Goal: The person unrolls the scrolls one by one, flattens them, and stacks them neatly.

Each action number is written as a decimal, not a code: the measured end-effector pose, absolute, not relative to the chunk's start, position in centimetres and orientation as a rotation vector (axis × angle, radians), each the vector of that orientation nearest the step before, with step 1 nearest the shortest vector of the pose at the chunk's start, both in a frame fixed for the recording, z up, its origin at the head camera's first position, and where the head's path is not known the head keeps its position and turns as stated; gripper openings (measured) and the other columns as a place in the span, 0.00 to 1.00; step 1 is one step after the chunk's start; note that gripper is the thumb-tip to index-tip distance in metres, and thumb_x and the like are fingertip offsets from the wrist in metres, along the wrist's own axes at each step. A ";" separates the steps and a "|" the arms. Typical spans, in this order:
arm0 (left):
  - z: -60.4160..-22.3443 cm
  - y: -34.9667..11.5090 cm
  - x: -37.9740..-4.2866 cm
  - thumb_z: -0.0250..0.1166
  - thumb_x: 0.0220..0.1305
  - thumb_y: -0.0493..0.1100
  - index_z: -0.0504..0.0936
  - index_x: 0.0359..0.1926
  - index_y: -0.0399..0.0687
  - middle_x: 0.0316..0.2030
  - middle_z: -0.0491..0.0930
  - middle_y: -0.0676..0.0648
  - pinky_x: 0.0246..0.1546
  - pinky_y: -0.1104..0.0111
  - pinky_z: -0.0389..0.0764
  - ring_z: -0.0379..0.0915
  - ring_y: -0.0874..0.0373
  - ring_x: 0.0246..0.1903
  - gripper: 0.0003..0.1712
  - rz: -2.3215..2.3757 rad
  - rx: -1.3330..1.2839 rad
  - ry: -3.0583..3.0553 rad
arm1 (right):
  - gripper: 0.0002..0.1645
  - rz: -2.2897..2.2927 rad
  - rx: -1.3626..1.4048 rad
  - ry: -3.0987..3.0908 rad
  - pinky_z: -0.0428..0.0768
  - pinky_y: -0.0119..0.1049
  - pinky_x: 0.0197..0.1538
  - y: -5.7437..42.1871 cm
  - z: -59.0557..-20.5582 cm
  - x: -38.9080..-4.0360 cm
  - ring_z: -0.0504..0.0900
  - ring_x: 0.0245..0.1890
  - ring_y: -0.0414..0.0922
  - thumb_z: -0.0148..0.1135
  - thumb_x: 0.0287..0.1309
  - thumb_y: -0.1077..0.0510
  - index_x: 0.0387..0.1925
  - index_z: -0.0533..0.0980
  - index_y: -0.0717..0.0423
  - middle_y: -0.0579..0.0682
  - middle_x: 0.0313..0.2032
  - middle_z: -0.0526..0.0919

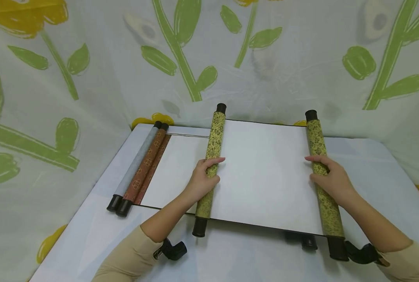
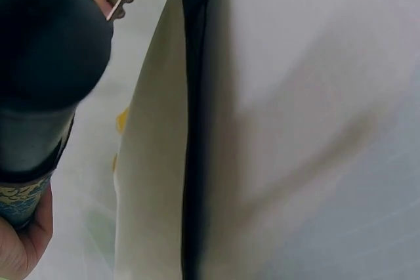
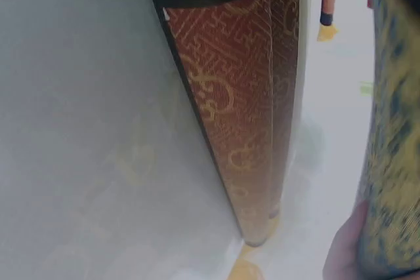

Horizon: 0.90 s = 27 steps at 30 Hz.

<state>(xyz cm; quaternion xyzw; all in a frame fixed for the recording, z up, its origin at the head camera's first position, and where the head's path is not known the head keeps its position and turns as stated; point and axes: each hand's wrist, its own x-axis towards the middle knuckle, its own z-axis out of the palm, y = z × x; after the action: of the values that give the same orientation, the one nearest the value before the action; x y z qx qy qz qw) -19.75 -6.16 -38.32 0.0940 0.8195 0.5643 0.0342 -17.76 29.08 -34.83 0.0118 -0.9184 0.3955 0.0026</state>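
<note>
A hanging scroll with yellow-green patterned rollers and black end caps is held partly unrolled, its blank white sheet point(image 1: 265, 172) stretched between the rollers. My left hand point(image 1: 201, 181) grips the left roller point(image 1: 214, 135) near its middle. Around the right roller point(image 1: 316, 137) my right hand point(image 1: 337, 182) holds on in the same way. This scroll is raised above a second scroll with red-brown brocade point(image 1: 147, 160), which lies partly unrolled on the table. In the left wrist view a black end cap point(image 2: 49, 44) looms close; the right wrist view shows the brocade roller point(image 3: 226, 96) beneath.
A rolled grey-blue scroll point(image 1: 135, 162) lies against the brocade scroll at the left of the white-covered table point(image 1: 251, 262). Behind stands a pale backdrop point(image 1: 294, 90) with green leaves and yellow flowers. Black wrist mounts point(image 1: 174, 250) are on both sleeves.
</note>
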 end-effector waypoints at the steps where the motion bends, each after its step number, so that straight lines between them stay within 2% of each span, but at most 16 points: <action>1: -38.3 -6.2 -19.8 0.59 0.52 0.31 0.77 0.58 0.61 0.59 0.63 0.41 0.43 0.59 0.67 0.60 0.47 0.57 0.32 1.733 0.278 2.520 | 0.33 1.265 0.021 -2.892 0.73 0.54 0.43 29.2 -34.8 -17.7 0.67 0.53 0.66 0.60 0.60 0.58 0.65 0.64 0.60 0.69 0.67 0.56; 2: -38.2 -6.2 -19.9 0.61 0.52 0.32 0.77 0.58 0.61 0.59 0.63 0.41 0.45 0.57 0.67 0.60 0.47 0.58 0.32 1.731 0.267 2.519 | 0.34 1.283 0.019 -2.899 0.69 0.59 0.50 29.3 -34.8 -17.7 0.63 0.59 0.67 0.62 0.60 0.55 0.65 0.64 0.59 0.69 0.68 0.55; 3: -38.1 -6.2 -19.9 0.63 0.52 0.32 0.77 0.58 0.61 0.58 0.64 0.41 0.48 0.55 0.67 0.60 0.46 0.58 0.32 1.731 0.258 2.519 | 0.36 1.297 0.022 -2.905 0.64 0.63 0.54 29.4 -34.8 -17.7 0.53 0.65 0.69 0.63 0.59 0.52 0.66 0.64 0.60 0.69 0.68 0.55; 4: -38.1 -6.2 -20.0 0.65 0.52 0.33 0.77 0.58 0.62 0.58 0.64 0.42 0.51 0.53 0.66 0.60 0.46 0.59 0.32 1.722 0.251 2.525 | 0.38 1.313 0.022 -2.913 0.58 0.67 0.57 29.5 -34.7 -17.6 0.49 0.67 0.70 0.64 0.58 0.49 0.65 0.65 0.60 0.69 0.68 0.55; 6: -38.1 -6.3 -20.1 0.67 0.52 0.35 0.76 0.59 0.62 0.58 0.65 0.42 0.55 0.51 0.65 0.60 0.46 0.60 0.32 1.703 0.251 2.538 | 0.38 1.325 0.036 -2.925 0.57 0.68 0.58 29.7 -34.7 -17.6 0.48 0.68 0.69 0.65 0.57 0.48 0.65 0.66 0.61 0.69 0.68 0.56; 8: -38.1 -6.3 -20.2 0.65 0.53 0.34 0.75 0.60 0.62 0.58 0.65 0.42 0.53 0.52 0.66 0.61 0.46 0.59 0.32 1.690 0.258 2.548 | 0.35 1.331 0.061 -2.925 0.57 0.67 0.58 29.8 -34.7 -17.6 0.48 0.67 0.69 0.63 0.59 0.50 0.63 0.67 0.62 0.68 0.67 0.57; 10: -38.2 -6.4 -20.3 0.62 0.54 0.32 0.75 0.61 0.60 0.58 0.66 0.41 0.48 0.56 0.68 0.62 0.47 0.58 0.32 1.675 0.281 2.563 | 0.30 1.336 0.072 -2.922 0.62 0.63 0.56 29.9 -34.6 -17.6 0.48 0.67 0.69 0.61 0.61 0.53 0.62 0.68 0.62 0.68 0.67 0.57; 13: -38.1 -6.7 -20.3 0.57 0.55 0.30 0.74 0.61 0.60 0.58 0.66 0.41 0.42 0.60 0.66 0.62 0.48 0.57 0.33 1.667 0.305 2.570 | 0.24 1.311 0.098 -2.906 0.71 0.47 0.45 29.9 -34.5 -17.5 0.51 0.66 0.68 0.57 0.64 0.59 0.60 0.70 0.63 0.68 0.65 0.59; 15: -38.1 -6.9 -20.2 0.55 0.55 0.30 0.75 0.61 0.60 0.57 0.65 0.40 0.38 0.62 0.66 0.62 0.49 0.54 0.32 1.667 0.306 2.568 | 0.21 1.300 0.115 -2.895 0.68 0.39 0.33 29.8 -34.4 -17.4 0.56 0.62 0.65 0.54 0.64 0.62 0.58 0.72 0.64 0.68 0.65 0.61; 17: -37.9 -7.3 -20.1 0.54 0.56 0.31 0.76 0.60 0.60 0.56 0.64 0.40 0.33 0.65 0.65 0.63 0.49 0.48 0.31 1.663 0.290 2.559 | 0.21 1.294 0.136 -2.882 0.65 0.35 0.24 29.7 -34.3 -17.3 0.59 0.55 0.61 0.52 0.63 0.64 0.57 0.72 0.65 0.68 0.64 0.62; 21: -38.0 -8.0 -20.1 0.52 0.60 0.32 0.77 0.60 0.61 0.52 0.63 0.38 0.24 0.68 0.62 0.59 0.51 0.32 0.29 1.633 0.259 2.538 | 0.21 1.286 0.156 -2.888 0.63 0.34 0.17 29.7 -34.2 -17.1 0.66 0.33 0.50 0.49 0.62 0.66 0.57 0.72 0.64 0.69 0.64 0.62; 24: -37.9 -8.4 -20.0 0.51 0.62 0.34 0.74 0.63 0.62 0.53 0.61 0.36 0.20 0.70 0.60 0.53 0.57 0.21 0.29 1.604 0.259 2.529 | 0.22 1.277 0.164 -2.902 0.62 0.34 0.16 29.8 -34.1 -17.0 0.59 0.18 0.43 0.49 0.62 0.65 0.57 0.72 0.64 0.69 0.64 0.62; 26: -37.9 -8.6 -20.0 0.51 0.62 0.35 0.71 0.64 0.63 0.57 0.58 0.34 0.16 0.71 0.58 0.47 0.60 0.16 0.31 1.607 0.248 2.518 | 0.22 1.279 0.169 -2.903 0.62 0.34 0.16 29.8 -34.2 -17.0 0.64 0.21 0.44 0.48 0.63 0.65 0.58 0.71 0.64 0.69 0.64 0.62; 27: -37.9 -8.7 -20.0 0.51 0.61 0.35 0.71 0.64 0.63 0.59 0.57 0.33 0.16 0.70 0.58 0.46 0.59 0.15 0.31 1.611 0.245 2.516 | 0.22 1.281 0.173 -2.901 0.62 0.35 0.16 29.8 -34.2 -17.0 0.67 0.28 0.47 0.48 0.63 0.64 0.58 0.70 0.65 0.69 0.64 0.62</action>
<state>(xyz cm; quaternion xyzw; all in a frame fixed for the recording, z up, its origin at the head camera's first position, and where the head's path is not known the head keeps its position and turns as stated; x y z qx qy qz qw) -20.00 -8.71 -37.90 0.0814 0.8371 0.5362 0.0721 -16.99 29.84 -34.20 0.0544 -0.9133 0.4033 -0.0170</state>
